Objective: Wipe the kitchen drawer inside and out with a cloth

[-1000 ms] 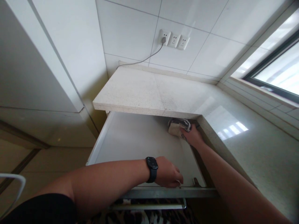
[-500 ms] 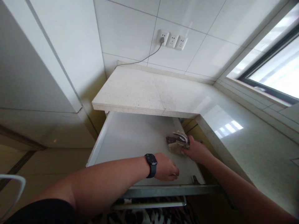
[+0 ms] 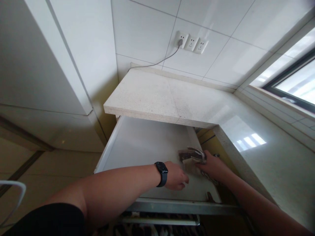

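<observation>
A white drawer (image 3: 137, 144) stands pulled out from under the pale stone countertop (image 3: 157, 98). My right hand (image 3: 214, 166) is closed on a bunched brown and cream cloth (image 3: 191, 156) pressed against the drawer floor near its right wall. My left hand (image 3: 175, 176), with a black watch on the wrist, rests with curled fingers on the drawer floor just left of the cloth. Whether the left fingers hold anything is hidden.
The drawer's metal front rail (image 3: 182, 207) and handle bar (image 3: 159, 221) cross below my arms. A triple wall socket (image 3: 191, 42) with one grey cable plugged in sits above the counter. A window (image 3: 292, 82) is at the right, tall white cabinet doors (image 3: 39, 65) at the left.
My right hand has dragged the cloth from the drawer's back right corner toward the front. My left hand has slid slightly back from the front rail. The view has shifted a little.
</observation>
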A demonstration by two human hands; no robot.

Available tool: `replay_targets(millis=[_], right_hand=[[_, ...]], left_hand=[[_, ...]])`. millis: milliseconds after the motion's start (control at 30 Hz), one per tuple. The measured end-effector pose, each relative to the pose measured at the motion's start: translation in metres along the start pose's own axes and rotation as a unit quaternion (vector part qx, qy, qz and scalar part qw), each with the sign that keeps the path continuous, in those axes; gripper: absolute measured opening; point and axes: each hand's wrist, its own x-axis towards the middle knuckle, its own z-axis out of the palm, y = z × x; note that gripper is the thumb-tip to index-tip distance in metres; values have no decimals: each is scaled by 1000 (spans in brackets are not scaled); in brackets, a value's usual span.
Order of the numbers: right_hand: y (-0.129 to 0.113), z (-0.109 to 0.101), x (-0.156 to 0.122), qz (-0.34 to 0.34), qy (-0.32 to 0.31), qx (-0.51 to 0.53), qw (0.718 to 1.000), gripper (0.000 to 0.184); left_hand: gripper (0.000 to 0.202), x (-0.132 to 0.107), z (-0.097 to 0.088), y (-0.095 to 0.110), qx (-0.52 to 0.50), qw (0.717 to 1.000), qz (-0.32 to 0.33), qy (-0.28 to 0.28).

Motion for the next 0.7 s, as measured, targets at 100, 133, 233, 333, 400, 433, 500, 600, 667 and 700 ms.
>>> replay_targets(millis=[100, 133, 233, 333, 400, 433, 500, 600, 667, 700], right_hand=[[-3, 1, 14, 19, 32, -20, 999, 47], [-4, 1, 20, 23, 43, -23, 999, 49], [-8, -1, 38, 36, 73, -25, 996, 55], [-12, -7, 63, 51, 94, -34, 994, 62], [-14, -11, 83, 58, 104, -29, 992, 67], [-15, -13, 93, 61, 108, -21, 992, 69], [-16, -16, 112, 61, 126, -3, 990, 71], [-17, -20, 136, 59, 149, 16, 987, 68], [-20, -21, 144, 67, 155, 18, 985, 64], [-21, -21, 146, 73, 157, 19, 985, 62]], left_hand=[[38, 0, 1, 0, -7, 1000, 3, 4], [38, 0, 0, 1, -9, 1000, 2, 4], [37, -1, -1, 1, -12, 1000, -3, 0], [37, -1, -1, 1, -14, 1000, -1, 2], [37, -2, -1, 0, -20, 1000, -1, -1], [37, -2, -2, 0, -25, 1000, -3, -8], [37, -2, -3, 1, -35, 999, -8, -31], [38, -2, -6, 4, -47, 998, -9, -49], [37, -2, -9, 8, -56, 997, -4, -52], [36, -2, -10, 9, -62, 997, 1, -54]])
